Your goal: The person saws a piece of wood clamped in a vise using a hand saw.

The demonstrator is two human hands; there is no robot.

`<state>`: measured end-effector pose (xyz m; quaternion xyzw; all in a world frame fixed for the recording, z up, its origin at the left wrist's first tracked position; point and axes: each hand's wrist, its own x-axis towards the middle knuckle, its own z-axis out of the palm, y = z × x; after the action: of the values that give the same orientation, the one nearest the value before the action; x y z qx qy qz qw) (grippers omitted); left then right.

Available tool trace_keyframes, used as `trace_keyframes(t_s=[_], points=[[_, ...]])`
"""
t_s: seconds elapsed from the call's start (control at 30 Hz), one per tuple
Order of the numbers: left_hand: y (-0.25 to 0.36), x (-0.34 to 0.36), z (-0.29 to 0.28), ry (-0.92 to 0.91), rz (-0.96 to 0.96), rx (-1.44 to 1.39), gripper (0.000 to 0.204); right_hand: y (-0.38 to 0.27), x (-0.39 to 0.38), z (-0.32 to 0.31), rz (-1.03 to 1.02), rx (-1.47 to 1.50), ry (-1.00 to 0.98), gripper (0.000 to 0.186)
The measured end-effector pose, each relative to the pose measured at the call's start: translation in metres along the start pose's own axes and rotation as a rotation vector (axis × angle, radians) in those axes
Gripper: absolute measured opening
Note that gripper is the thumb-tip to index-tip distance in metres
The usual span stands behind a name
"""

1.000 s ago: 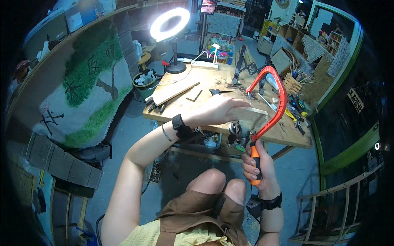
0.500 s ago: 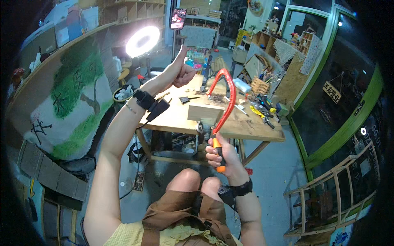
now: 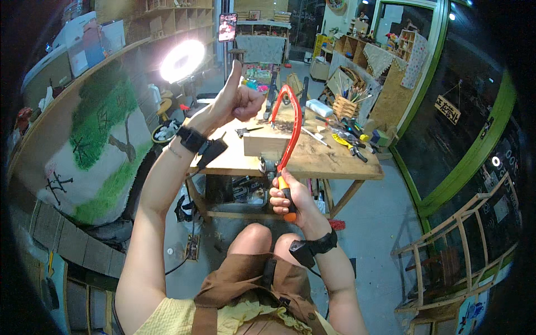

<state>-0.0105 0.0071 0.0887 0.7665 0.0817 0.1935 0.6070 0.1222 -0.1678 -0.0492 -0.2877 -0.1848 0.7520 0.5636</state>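
My right hand (image 3: 300, 200) is wrapped round the orange and black handle of a coping saw (image 3: 296, 129). The saw stands upright, its red bowed frame rising in front of the workbench; I cannot make out its blade. My left hand (image 3: 239, 103) is raised to the upper left of the saw, thumb pointing up and the other fingers curled in, with nothing seen in them. Between the hands and behind the saw, a flat wooden board (image 3: 258, 146) stands on edge at the near side of the workbench (image 3: 335, 169). A metal clamp (image 3: 269, 164) sits just below the board.
Pliers and other hand tools (image 3: 350, 142) lie on the bench's right side, near a pot of brushes (image 3: 347, 104). A lit ring lamp (image 3: 183, 60) and a phone (image 3: 227, 28) on a stand are beyond my left hand. A wooden rack (image 3: 416, 262) stands at right.
The saw and my right hand have shifted slightly left and up in the picture. My left hand keeps its thumb-up shape. The whole view has shifted a little.
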Motion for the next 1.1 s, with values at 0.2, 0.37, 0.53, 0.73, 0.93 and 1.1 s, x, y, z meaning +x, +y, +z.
trace_keyframes(t_s=[0.2, 0.37, 0.53, 0.73, 0.93, 1.1], points=[[-0.01, 0.002, -0.01, 0.002, 0.073, -0.035, 0.08, -0.002, -0.003, 0.005, 0.011, -0.017, 0.027, 0.033], [-0.017, 0.009, -0.016, -0.023, 0.056, 0.056, 0.078, 0.0, -0.007, 0.006, 0.001, -0.022, 0.06, 0.035], [-0.02, -0.001, -0.03, 0.041, 0.132, 0.125, 0.077, 0.003, -0.007, 0.012, 0.003, -0.038, 0.086, 0.035], [-0.024, 0.008, -0.029, 0.049, 0.096, 0.175, 0.075, 0.0, -0.009, 0.004, 0.01, -0.048, 0.072, 0.033], [-0.039, 0.005, -0.048, 0.043, 0.051, 0.072, 0.076, 0.003, -0.004, 0.005, 0.022, -0.047, 0.06, 0.035], [-0.029, 0.002, -0.01, 0.0, 0.108, 0.104, 0.079, 0.001, -0.007, 0.0, 0.006, -0.032, 0.075, 0.035]])
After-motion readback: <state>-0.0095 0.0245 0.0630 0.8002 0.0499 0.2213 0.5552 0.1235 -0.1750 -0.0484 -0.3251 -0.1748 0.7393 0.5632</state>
